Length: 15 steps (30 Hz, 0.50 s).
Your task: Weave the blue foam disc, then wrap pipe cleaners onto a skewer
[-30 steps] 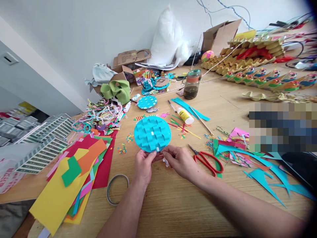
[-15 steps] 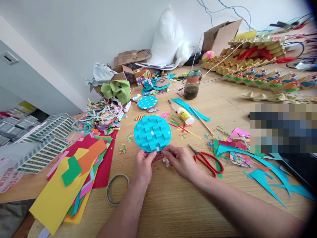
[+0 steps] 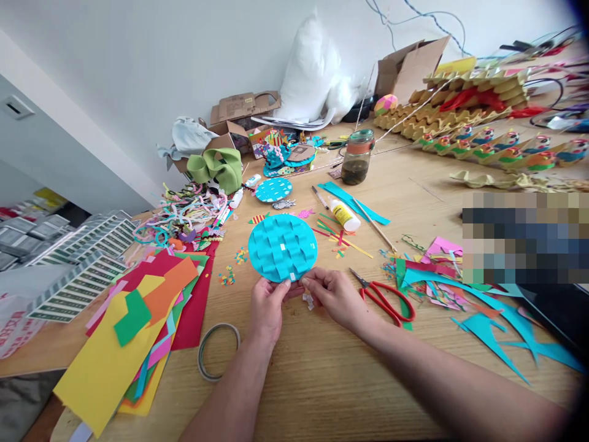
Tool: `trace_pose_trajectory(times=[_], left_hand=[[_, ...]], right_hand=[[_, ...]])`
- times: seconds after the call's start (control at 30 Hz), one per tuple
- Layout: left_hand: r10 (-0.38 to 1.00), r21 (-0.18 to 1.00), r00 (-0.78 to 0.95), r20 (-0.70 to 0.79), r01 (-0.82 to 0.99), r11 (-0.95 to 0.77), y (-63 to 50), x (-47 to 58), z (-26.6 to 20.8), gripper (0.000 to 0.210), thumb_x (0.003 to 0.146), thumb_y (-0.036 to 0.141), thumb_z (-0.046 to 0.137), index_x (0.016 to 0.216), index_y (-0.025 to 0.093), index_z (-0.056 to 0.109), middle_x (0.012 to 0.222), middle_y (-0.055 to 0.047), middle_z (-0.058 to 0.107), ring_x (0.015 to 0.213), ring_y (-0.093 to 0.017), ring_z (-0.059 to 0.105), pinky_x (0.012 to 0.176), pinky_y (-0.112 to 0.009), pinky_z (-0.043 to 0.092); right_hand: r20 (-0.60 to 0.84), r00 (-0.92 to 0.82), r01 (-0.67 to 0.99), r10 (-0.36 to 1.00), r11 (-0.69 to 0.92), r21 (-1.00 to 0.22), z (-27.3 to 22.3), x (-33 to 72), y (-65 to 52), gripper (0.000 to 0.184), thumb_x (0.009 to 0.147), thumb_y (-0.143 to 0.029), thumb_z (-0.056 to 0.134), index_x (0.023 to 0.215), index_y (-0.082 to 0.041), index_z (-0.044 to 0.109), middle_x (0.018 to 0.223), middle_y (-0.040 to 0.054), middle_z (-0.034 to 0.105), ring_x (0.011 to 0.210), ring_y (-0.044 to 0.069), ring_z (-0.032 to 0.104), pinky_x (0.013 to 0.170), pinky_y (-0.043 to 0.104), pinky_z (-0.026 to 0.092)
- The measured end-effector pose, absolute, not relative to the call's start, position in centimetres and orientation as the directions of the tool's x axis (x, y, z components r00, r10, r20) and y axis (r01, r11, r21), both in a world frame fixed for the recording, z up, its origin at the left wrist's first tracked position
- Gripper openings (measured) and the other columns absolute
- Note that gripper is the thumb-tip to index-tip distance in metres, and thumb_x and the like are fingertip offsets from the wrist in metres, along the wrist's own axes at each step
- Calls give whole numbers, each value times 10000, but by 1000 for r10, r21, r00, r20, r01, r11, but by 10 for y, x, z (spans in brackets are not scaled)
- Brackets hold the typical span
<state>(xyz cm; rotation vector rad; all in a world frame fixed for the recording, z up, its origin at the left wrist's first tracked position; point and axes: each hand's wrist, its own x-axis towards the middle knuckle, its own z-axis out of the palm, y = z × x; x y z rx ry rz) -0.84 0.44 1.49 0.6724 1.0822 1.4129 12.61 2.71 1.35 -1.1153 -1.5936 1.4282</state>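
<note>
A round blue paper disc (image 3: pixel 278 242) with rows of raised strips and a few small white tape pieces (image 3: pixel 291 277) faces me. My left hand (image 3: pixel 269 307) grips its lower edge, thumb in front and fingers behind. At the lower right rim, my right hand (image 3: pixel 334 294) pinches thumb and finger together; whether it has the rim or some tiny piece is hidden. Small white scraps (image 3: pixel 308 301) lie just under the right fingers. Red-handled scissors (image 3: pixel 386 299) rest on the table right of that hand, and a roll of tape (image 3: pixel 201 362) lies left of my left forearm.
Coloured paper sheets (image 3: pixel 99 368) are stacked at the left. Behind the disc are a glue bottle (image 3: pixel 345 215), a wooden stick (image 3: pixel 375 226), a glass jar (image 3: pixel 357 161) and a blue disc with white patches (image 3: pixel 274 190). Blue offcuts (image 3: pixel 492 337) and egg trays (image 3: pixel 478 92) occupy the right.
Almost nothing differs. Both hands keep their places at the disc's lower edge, and the view has shifted very slightly.
</note>
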Motion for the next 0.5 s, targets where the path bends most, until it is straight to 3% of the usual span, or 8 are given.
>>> trace_pose_trajectory(times=[0.23,0.5], left_hand=[[966,888,-161,-201,-446,111,5,-7,16,257,606,206,741,833,123,654,837,-79,728,745,-231,688,667,-341,544],[965,897,-182,-191,-432,96,5,-6,15,253,610,199,751,830,122,651,820,-68,724,731,-196,680,700,-335,545]], right_hand=[[-84,-404,51,911,-70,-996,14,126,28,271,796,-410,515,707,-159,565,445,-54,455,400,86,393,423,212,285],[-80,-377,120,923,-37,-992,19,125,26,304,779,-449,537,685,-162,574,442,-47,466,408,91,400,427,216,280]])
